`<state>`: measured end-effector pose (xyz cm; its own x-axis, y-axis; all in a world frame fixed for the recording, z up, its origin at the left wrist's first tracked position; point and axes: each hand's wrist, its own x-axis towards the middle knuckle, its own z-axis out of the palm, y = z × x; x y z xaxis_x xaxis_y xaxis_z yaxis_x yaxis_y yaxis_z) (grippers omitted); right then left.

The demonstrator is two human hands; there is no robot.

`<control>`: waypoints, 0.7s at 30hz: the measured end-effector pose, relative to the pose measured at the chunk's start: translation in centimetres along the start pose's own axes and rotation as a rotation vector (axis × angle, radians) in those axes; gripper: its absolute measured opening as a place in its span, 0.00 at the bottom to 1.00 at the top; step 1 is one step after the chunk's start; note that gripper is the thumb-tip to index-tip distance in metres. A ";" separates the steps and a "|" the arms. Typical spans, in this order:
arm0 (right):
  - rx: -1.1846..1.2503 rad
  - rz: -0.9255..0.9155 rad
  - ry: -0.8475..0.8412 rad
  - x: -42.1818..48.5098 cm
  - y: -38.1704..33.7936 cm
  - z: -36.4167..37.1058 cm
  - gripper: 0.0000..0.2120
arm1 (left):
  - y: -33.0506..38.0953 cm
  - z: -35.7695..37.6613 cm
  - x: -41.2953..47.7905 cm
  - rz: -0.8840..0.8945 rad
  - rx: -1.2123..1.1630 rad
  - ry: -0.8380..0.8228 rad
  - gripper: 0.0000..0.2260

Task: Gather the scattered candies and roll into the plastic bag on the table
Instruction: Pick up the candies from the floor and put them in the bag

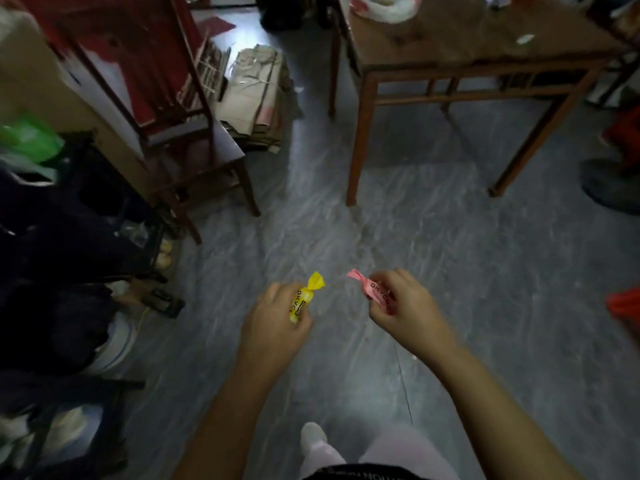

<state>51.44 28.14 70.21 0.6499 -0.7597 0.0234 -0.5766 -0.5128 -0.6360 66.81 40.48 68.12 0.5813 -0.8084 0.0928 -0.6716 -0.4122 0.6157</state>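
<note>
Lowest in the frame, a pale shoe (313, 436) steps over the grey floor (450, 258). Just above, left of centre, the left hand (277, 320) is curled tight round a yellow candy (304, 297), one twisted end poking out. Right of it, the right hand (403, 303) pinches a pink candy (375, 291). The plastic bag (386, 6) sits on the table (485, 50), upper right: carry both there with grips kept firm, and release only over the bag's mouth

Head-worn view, steeply down toward floor (415, 237)
</note>
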 end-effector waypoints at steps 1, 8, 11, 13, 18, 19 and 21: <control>0.004 0.000 -0.010 1.5 0.0 0.1 0.10 | -0.4 0.0 1.1 -0.014 -0.024 0.015 0.15; 0.067 0.048 0.001 13.5 3.4 0.2 0.07 | -0.3 2.5 13.5 -0.009 -0.147 0.012 0.14; 0.084 0.063 0.030 20.2 5.9 -0.7 0.08 | 0.7 3.7 20.8 0.048 -0.115 0.016 0.13; 0.085 0.082 0.064 24.9 7.3 -2.1 0.08 | 1.7 4.1 26.0 0.081 -0.120 0.018 0.12; 0.139 0.125 0.117 35.0 9.2 -5.0 0.07 | 3.4 4.8 36.6 0.117 -0.121 0.012 0.13; 0.147 0.136 0.122 37.0 9.2 -5.2 0.07 | 3.3 4.8 38.3 0.118 -0.131 0.008 0.13; 0.161 0.144 0.124 40.6 9.1 -4.8 0.07 | 2.7 4.7 41.6 0.107 -0.130 -0.002 0.13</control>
<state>70.24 -9.26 69.05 0.4956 -0.8685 0.0118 -0.5660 -0.3333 -0.7540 86.98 3.76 69.99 0.5086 -0.8457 0.1618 -0.6643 -0.2659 0.6986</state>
